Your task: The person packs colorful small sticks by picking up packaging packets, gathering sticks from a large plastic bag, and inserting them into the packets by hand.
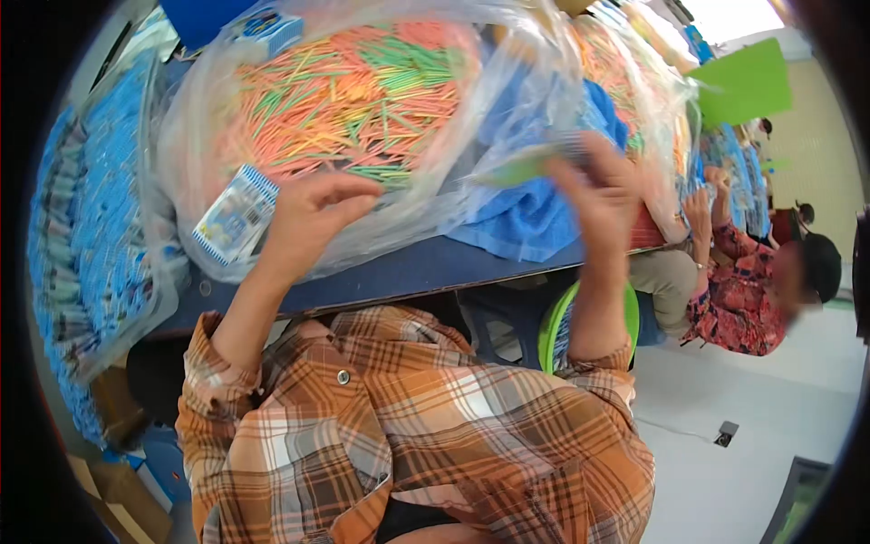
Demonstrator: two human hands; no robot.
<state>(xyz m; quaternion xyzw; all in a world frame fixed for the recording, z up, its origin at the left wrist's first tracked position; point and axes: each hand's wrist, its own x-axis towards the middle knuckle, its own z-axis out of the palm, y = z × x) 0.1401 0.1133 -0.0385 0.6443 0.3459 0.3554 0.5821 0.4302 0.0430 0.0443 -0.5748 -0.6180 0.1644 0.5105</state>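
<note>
Over the near edge of a clear plastic bag, my left hand is held with thumb and fingers apart and nothing between them. Behind it the bag lies spread open, full of thin pink, green, yellow and orange sticks. A blue-and-white packet with striped ends rests beside my left wrist. My right hand, smeared by motion, pinches a small packet that looks partly green with a striped end. Just below that packet is a blue cloth on the dark blue table.
Many blue packets fill a clear bag on the left. A green bucket stands below the table near my right forearm. Another stick-filled bag lies to the right, where a person in a red patterned shirt works.
</note>
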